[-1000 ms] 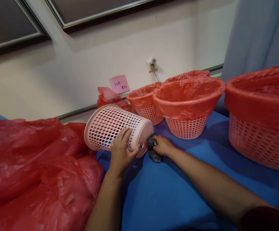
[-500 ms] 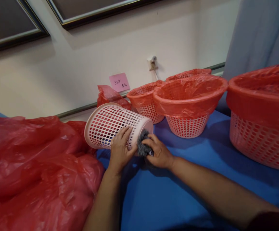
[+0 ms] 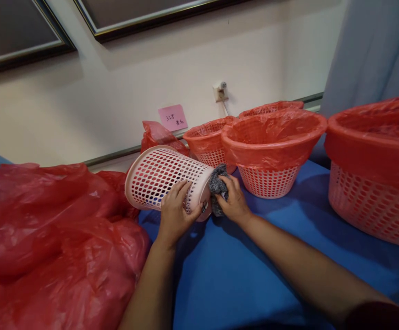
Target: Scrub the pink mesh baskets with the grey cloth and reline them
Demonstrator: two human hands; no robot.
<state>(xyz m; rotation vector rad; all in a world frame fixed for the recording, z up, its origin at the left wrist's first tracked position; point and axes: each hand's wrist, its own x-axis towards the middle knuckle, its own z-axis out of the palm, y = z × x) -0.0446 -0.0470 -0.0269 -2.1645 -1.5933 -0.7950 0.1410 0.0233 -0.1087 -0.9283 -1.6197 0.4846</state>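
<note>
A pale pink perforated plastic wastebasket [image 3: 167, 176] lies tipped on its side, its wide rim to the left and its base to the right. My left hand [image 3: 176, 213] grips its near side close to the base, fingers over the holes and thumb towards the base edge. Beside that thumb a small dark mark [image 3: 204, 206] shows on the plastic. A crumpled grey cloth [image 3: 218, 185] is bunched in my closed right hand [image 3: 233, 199], pressed against the base. Part of the base is hidden behind the cloth.
Several baskets lined with red plastic bags, such as the middle basket [image 3: 271, 151] and the large basket [image 3: 374, 183], stand to the right on a blue surface [image 3: 227, 275]. Red plastic bags [image 3: 58, 238] pile up at left. A pink note [image 3: 173, 118] and a socket [image 3: 220, 93] are on the wall.
My right hand with the cloth has moved up and right across the base, uncovering the dark mark near my left thumb. The wastebasket has shifted slightly to the right in view.
</note>
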